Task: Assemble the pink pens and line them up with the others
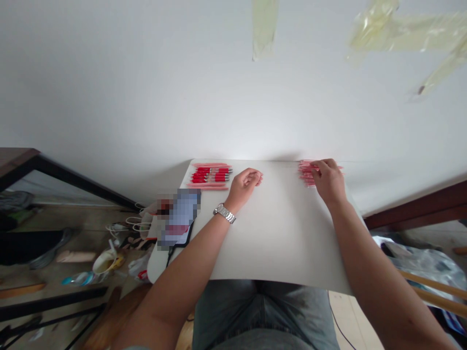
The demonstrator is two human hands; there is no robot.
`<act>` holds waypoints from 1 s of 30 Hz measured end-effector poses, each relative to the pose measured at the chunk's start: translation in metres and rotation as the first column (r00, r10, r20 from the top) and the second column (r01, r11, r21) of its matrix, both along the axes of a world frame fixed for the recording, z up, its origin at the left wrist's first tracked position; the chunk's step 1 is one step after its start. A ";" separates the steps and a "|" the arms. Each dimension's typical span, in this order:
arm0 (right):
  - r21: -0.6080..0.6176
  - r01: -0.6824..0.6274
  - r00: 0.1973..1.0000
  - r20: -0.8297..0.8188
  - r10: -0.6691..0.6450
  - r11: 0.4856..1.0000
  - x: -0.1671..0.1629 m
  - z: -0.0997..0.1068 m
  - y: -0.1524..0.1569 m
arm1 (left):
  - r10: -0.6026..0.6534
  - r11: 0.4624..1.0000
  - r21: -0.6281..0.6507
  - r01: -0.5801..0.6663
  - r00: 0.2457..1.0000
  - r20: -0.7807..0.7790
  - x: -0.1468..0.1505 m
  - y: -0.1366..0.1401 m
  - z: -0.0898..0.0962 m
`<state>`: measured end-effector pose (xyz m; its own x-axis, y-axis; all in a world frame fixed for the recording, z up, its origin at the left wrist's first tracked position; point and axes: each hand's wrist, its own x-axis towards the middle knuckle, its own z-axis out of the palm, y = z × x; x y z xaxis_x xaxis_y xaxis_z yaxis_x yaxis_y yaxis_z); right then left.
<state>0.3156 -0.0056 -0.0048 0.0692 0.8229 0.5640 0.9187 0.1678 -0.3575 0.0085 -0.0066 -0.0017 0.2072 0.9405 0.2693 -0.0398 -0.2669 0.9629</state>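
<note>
My right hand point(331, 181) is over a bunch of slim pink pens point(306, 176) at the far right of the white table point(277, 233). Its thumb and index finger pinch at a pen there, and the palm covers part of the bunch. With fingers curled into a loose fist, my left hand point(246, 184) hovers near the table's far middle, and nothing shows in it. A metal-band watch point(224, 213) is on that wrist. Just left of this hand lie red pens point(209, 175) with clips, side by side, with pink pens point(207, 186) along the near and far sides.
A phone-like device point(180, 218), pixelated, lies at the table's left edge with a black cable. A white wall point(219, 97) with tape rises behind the table. Floor clutter, including a cup point(104, 261), is on the left. Plastic bags point(430, 262) lie at right.
</note>
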 end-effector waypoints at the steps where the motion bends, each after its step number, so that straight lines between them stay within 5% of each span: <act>1: -0.002 -0.003 1.000 -0.005 0.003 1.000 0.000 0.000 0.000 | 0.001 1.000 -0.004 -0.001 1.000 0.002 0.000 0.000 0.000; 30: 0.037 -0.040 0.999 -0.013 0.041 0.999 -0.022 0.009 -0.008 | 0.007 1.000 -0.024 -0.007 1.000 -0.005 0.001 -0.002 0.003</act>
